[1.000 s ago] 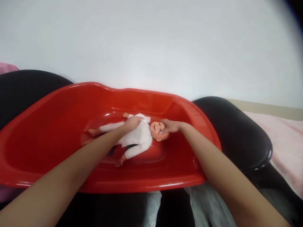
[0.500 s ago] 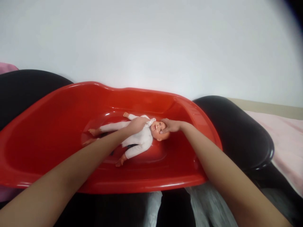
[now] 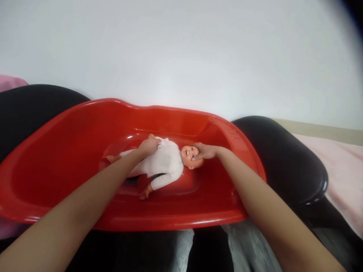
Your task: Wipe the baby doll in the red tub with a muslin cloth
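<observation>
A baby doll point(image 3: 167, 160) with a white cloth body lies on its back inside a red baby bathtub point(image 3: 51, 166), its head toward the right end. My left hand point(image 3: 149, 146) is closed on a small white cloth point(image 3: 163, 142) over the doll's far arm. That arm is partly hidden by the hand and cloth. My right hand point(image 3: 205, 150) holds the doll's head from the right, thumb on the cheek and fingers over the top. My left forearm covers part of the doll's legs.
Black rounded seats point(image 3: 283, 162) are under the tub's right end and at its left point(image 3: 36, 109). A white wall point(image 3: 181, 53) rises right behind the tub. Pink fabric point(image 3: 337, 162) lies at the far right. A dark-clothed leg point(image 3: 211, 249) shows below the near rim.
My left hand has moved left with the white cloth, from beside the doll's chin to its far arm. My right hand stays on the head.
</observation>
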The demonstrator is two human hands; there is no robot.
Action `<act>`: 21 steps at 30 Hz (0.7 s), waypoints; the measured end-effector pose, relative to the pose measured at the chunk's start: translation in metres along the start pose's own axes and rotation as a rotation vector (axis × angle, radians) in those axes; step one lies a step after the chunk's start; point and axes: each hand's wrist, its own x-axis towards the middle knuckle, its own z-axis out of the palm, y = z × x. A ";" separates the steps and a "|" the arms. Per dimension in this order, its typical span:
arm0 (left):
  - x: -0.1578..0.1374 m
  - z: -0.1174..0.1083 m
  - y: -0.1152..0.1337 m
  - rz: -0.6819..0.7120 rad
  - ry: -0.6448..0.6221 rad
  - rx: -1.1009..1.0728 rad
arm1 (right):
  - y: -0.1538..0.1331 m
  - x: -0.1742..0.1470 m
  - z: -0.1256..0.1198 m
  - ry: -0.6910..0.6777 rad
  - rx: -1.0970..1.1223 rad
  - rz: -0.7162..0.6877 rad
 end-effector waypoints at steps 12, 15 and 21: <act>0.006 0.009 -0.035 -0.127 0.076 -0.080 | -0.004 -0.003 -0.002 -0.004 0.027 -0.027; 0.010 0.008 -0.015 0.023 0.169 -0.240 | -0.003 -0.001 -0.001 0.002 0.019 -0.015; 0.007 0.010 0.011 0.203 0.168 -0.130 | 0.000 0.000 -0.001 0.005 0.064 -0.051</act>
